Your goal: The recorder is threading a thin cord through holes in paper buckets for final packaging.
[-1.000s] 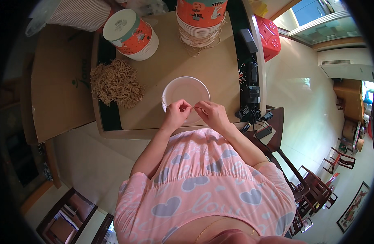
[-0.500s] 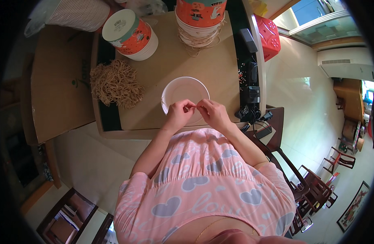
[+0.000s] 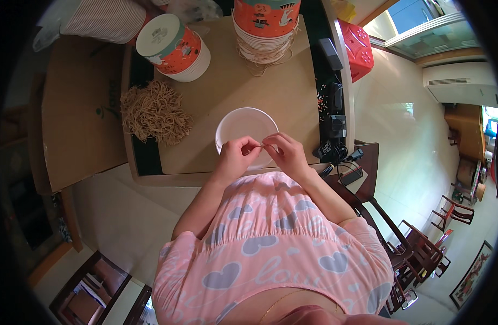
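Both hands meet over the near rim of a white round paper bucket [image 3: 243, 122], which stands with its mouth facing up. My left hand [image 3: 238, 158] is closed in a pinch at the bucket's left side. Facing it, my right hand [image 3: 288, 156] is pinched too, its fingertips almost touching the left ones. A short piece of thin tan cord [image 3: 262, 145] shows between the fingertips; the rest of it is hidden by my fingers. To the left lies a tangled heap of similar tan cords [image 3: 155, 112].
An upturned stack of orange and green printed paper buckets [image 3: 178, 53] stands at the far left. Another stack [image 3: 265, 27], with cords hanging round it, is at the far middle. Black adapters [image 3: 335, 125] and cables line the table's right edge. A cardboard box [image 3: 81, 114] is at the left.
My hands have shifted very slightly, and the fingertips have turned a little, so the cord between them shows more clearly. The bucket and the stacks look the same.
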